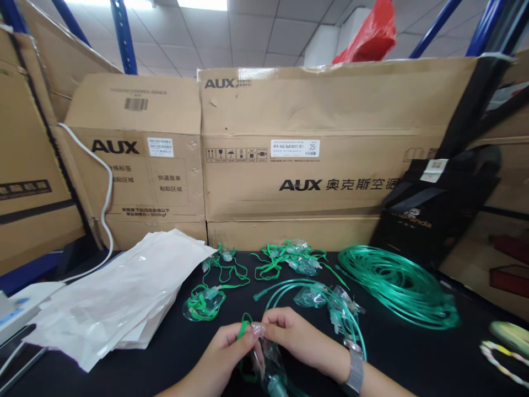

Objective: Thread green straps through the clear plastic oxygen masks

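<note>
A clear oxygen mask [268,361] with a pale green connector hangs between my two hands near the front of the black table. My left hand [226,348] pinches the mask's edge, and a green elastic strap [243,326] loops up past its fingers. On the other side my right hand [295,333], with a metal watch on the wrist, has its thumb and finger closed at the same edge. The fingertips of both hands meet there, so the exact grip point is partly hidden. Just beyond lie a bent length of green tubing [314,283] and another clear mask [309,298].
White plastic bags [124,292] are stacked at left beside a power strip [25,306]. Masks with green straps [202,303] lie behind my hands. Coiled green tubing [397,286] sits at right, near a bead bracelet [502,361]. Cardboard boxes [330,110] wall off the back.
</note>
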